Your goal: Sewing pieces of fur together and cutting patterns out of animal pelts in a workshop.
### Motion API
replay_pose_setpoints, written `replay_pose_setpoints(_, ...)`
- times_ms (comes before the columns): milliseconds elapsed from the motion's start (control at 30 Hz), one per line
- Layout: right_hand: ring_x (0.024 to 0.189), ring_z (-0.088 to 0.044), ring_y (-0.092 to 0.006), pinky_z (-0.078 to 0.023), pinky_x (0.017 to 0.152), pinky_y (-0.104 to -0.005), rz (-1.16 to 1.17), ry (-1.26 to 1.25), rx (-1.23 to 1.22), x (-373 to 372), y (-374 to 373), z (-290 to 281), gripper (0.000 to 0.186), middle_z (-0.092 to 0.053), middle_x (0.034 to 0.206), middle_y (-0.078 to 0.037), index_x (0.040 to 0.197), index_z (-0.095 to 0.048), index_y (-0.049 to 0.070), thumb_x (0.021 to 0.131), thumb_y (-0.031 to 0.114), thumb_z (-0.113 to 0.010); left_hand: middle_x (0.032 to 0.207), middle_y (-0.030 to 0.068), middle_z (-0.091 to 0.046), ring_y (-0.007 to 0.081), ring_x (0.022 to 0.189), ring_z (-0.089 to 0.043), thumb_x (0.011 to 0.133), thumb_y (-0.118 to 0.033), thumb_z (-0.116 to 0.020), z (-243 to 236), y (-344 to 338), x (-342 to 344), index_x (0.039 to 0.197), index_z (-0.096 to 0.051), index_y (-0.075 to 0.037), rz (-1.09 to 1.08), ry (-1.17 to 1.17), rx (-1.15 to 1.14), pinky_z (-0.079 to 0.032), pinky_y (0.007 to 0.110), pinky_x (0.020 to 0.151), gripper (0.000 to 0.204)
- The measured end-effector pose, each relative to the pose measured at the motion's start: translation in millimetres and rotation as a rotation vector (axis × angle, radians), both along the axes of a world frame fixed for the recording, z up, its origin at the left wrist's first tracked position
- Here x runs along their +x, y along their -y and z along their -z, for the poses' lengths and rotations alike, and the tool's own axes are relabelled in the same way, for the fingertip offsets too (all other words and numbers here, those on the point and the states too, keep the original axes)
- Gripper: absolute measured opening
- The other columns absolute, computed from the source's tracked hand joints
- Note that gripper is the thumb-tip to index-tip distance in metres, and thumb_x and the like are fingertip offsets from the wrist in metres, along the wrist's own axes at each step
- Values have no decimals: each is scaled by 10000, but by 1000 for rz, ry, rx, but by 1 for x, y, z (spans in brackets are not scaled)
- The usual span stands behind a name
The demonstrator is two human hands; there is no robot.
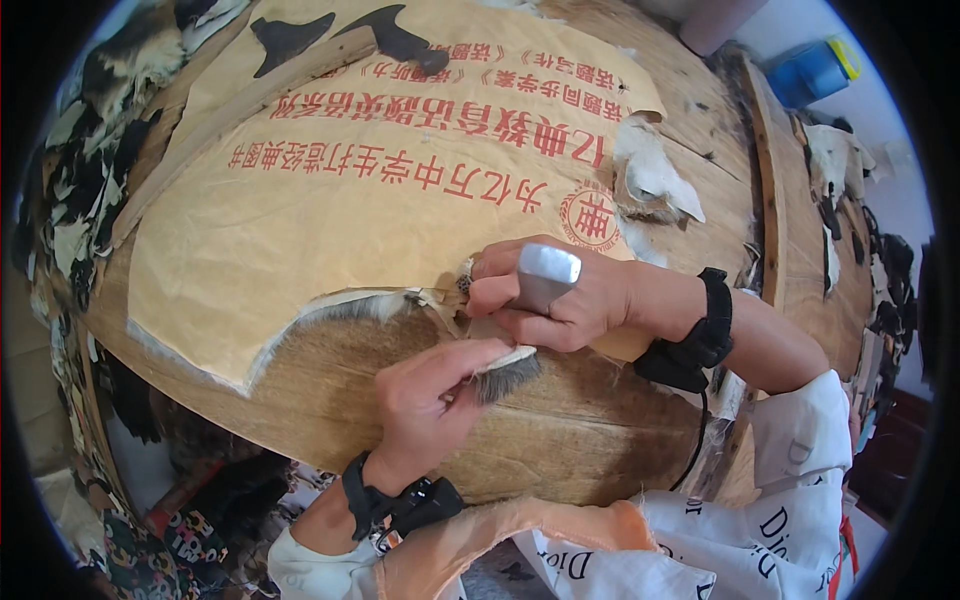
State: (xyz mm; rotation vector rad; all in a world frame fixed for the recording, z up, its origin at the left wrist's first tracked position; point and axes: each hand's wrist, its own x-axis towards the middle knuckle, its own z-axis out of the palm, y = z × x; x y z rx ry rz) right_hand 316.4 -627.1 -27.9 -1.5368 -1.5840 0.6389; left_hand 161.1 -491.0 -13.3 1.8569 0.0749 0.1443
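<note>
My right hand (590, 290) is closed around a silver-grey metal tool (549, 272), its flat, rounded end standing up out of the fist. The tool's lower end is hidden, so its kind is unclear. Just below, my left hand (422, 395) pinches a piece of grey fur (508, 378) with a pale hide edge. Both hands meet at the near edge of a large tan paper sheet (350, 235) with red print. Grey fur with a white edge (355, 303) shows along the sheet's curved cutout, left of my hands.
The wooden board (400, 430) lies under the sheet. A wooden strip (245, 125) and dark flat pieces (290, 42) rest on the paper. White hide scraps (655, 180) lie at its right. Dark and white fur pieces (72, 190) crowd the left. A blue container (808, 75) stands far right.
</note>
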Motion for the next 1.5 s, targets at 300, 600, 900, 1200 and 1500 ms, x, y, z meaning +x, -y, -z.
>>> replay_pose_setpoints(300,628,-573,-335,-466,597,-402,167,52,-25,-6,-13,-5,138,-583,682,-141,880,-574,76,785,165,-527,920,127,-670,194,755,-663,632,119,-620,-19,-15,-5,964,-654,-24,142,185,75,-520,254,633,362)
replay_pose_setpoints(600,720,-557,-321,-455,630,-380,241,36,-262,-9,-21,-7,159,-564,779,-136,960,-608,99,850,205,-566,880,150,-674,218,742,-668,638,98,-601,-42,-48,-22,904,-654,-4,86,303,240,-523,272,630,290)
replay_pose_setpoints(900,689,-618,-283,-486,662,-362,307,82,-156,-9,-24,-14,334,-641,765,-145,1064,-626,101,897,352,-481,845,154,-650,186,677,-622,819,-191,-610,-75,-136,-92,944,-620,40,-178,147,94,-495,271,619,263)
replay_pose_setpoints(1200,815,-557,-313,-429,739,-390,772,373,-219,0,-38,-91,175,-575,883,-156,909,-570,17,796,150,-551,898,107,-662,171,770,-604,827,-166,-614,-119,-276,-91,978,-650,0,-75,16,229,-472,287,682,226)
replay_pose_setpoints(1500,524,-459,-289,-347,507,-380,957,397,-492,-4,-192,-79,217,-460,574,-141,735,-499,0,747,167,-637,903,-54,-620,176,931,-535,832,-354,-579,-145,-315,-21,970,-640,-146,1190,612,-311,-343,393,837,257)
